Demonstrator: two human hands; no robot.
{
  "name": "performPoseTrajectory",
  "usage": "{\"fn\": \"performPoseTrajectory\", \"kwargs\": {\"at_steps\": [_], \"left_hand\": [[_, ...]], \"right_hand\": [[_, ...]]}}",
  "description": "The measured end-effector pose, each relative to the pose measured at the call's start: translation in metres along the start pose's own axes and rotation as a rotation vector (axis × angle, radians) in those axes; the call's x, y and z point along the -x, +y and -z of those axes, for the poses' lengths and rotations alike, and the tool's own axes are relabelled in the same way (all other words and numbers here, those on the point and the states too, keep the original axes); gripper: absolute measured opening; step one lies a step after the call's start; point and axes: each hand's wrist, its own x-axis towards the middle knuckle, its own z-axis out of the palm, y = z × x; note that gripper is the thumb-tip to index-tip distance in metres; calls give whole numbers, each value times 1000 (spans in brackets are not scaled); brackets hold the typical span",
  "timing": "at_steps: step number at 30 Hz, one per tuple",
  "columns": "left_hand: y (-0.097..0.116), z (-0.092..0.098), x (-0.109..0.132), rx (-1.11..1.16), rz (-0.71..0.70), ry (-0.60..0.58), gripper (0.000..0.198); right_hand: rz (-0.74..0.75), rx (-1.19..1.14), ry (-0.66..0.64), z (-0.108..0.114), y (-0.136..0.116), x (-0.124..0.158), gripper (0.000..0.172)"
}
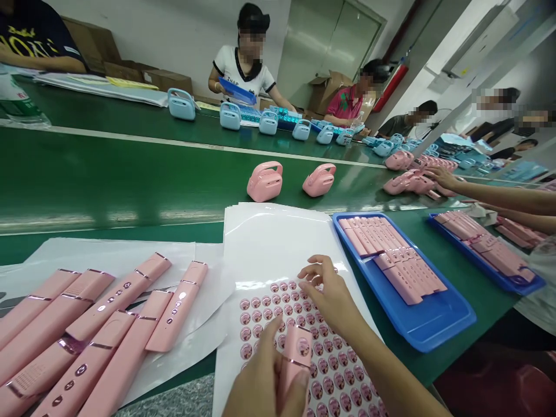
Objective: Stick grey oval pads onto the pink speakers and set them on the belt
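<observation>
My left hand is wrapped round a pink stick-shaped handheld device with a shiny band. A round picture sticker shows on its upper end. My right hand hovers at the upper part of a sheet of round stickers, fingers bent and apart; I see nothing between them. Whether its fingertips touch the sheet I cannot tell. The sheet lies under both hands on a stack of white paper.
Several more pink devices lie on white sheets at left. A blue tray of them stands at right, with another blue tray beyond. Pink handled boxes stand ahead on the green belt. Co-workers sit opposite; a co-worker's hand is at right.
</observation>
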Motion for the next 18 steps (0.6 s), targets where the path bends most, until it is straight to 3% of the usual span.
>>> {"fn": "performPoseTrajectory", "kwargs": {"at_steps": [3, 5, 7, 10, 12, 14, 16, 18], "left_hand": [[12, -17, -8, -305, -33, -18, 63], [17, -24, -13, -503, -60, -13, 59], [19, -18, -16, -645, -65, -7, 52], [14, 22, -21, -783, -131, 143, 46], [6, 64, -25, -938, -191, 359, 47], [-6, 106, -30, -1142, -144, 648, 48], [-17, 134, -34, -1233, -56, 646, 46], [-23, 143, -36, -1241, -20, 552, 41]], "right_hand": [[50, 46, -74, -3, 12, -16, 43], [90, 73, -105, -9, 13, -18, 45], [118, 96, -118, -14, 11, -17, 42], [135, 102, -132, -16, 8, -17, 37], [133, 79, -162, -15, 8, -20, 33], [122, 37, -204, -14, 7, -25, 28], [100, -13, -234, -13, 7, -29, 27], [66, -60, -226, -11, 7, -33, 29]]}}
